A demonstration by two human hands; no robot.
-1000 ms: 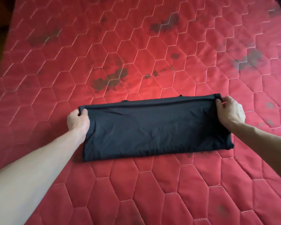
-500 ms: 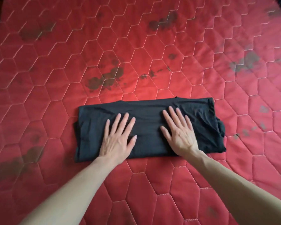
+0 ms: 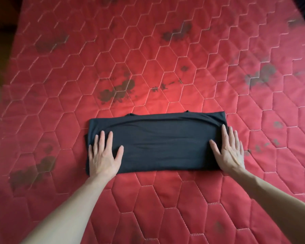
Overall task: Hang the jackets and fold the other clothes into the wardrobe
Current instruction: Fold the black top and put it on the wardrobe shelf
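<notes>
Pressing flat — both hands [image 3: 104, 158] [image 3: 230, 152] hide the black garment's [image 3: 162, 143] ends.

— What is seen of the person?

— Only two forearms and two hands are shown, entering from the bottom edge. The left hand [image 3: 103, 156] and the right hand [image 3: 229, 152] are bare.

— Is anything worn?

— No sleeve is seen on either forearm as far as the frame's edge. No glove, ring, watch or band can be made out on the hands or wrists.

— Any other detail?

— Tendon lines are visible across the backs of both hands. The nails appear short and unpainted, though fine detail is softened by blur.
</notes>
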